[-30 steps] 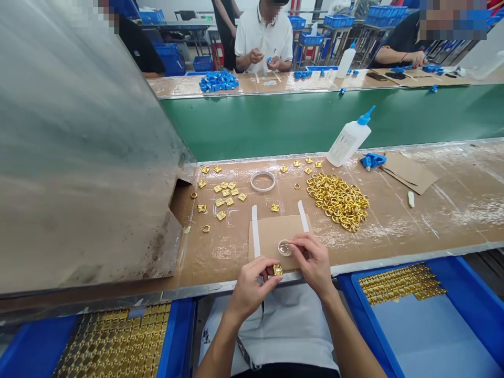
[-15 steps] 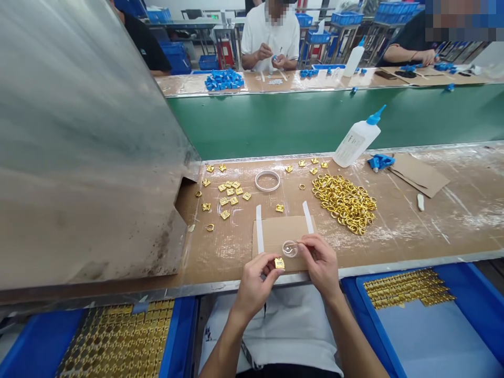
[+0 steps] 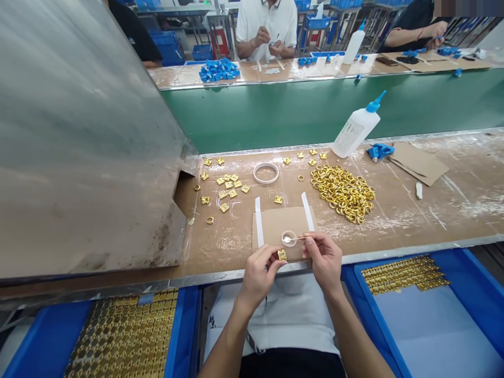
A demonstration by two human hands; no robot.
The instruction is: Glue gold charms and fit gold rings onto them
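Note:
My left hand pinches a small square gold-coloured piece between thumb and fingers, just above the front edge of the cardboard pad. In my right hand is a thin stick, its tip reaching into a small clear round dish. The dish stands on the cardboard pad, which has two white tape strips on it. Whatever liquid is in the dish is too small to make out. Behind the pad lies another square gold piece.
A pile of gold rings lies to the right, below a white bottle with a blue nozzle. Several gold squares and a tape roll lie behind my left hand. A metal housing stands left. Blue trays flank my lap.
The stick in my right hand has moved, and its tip now sits in the dish. My left hand has turned the gold piece slightly. The camera view has tilted down a little.

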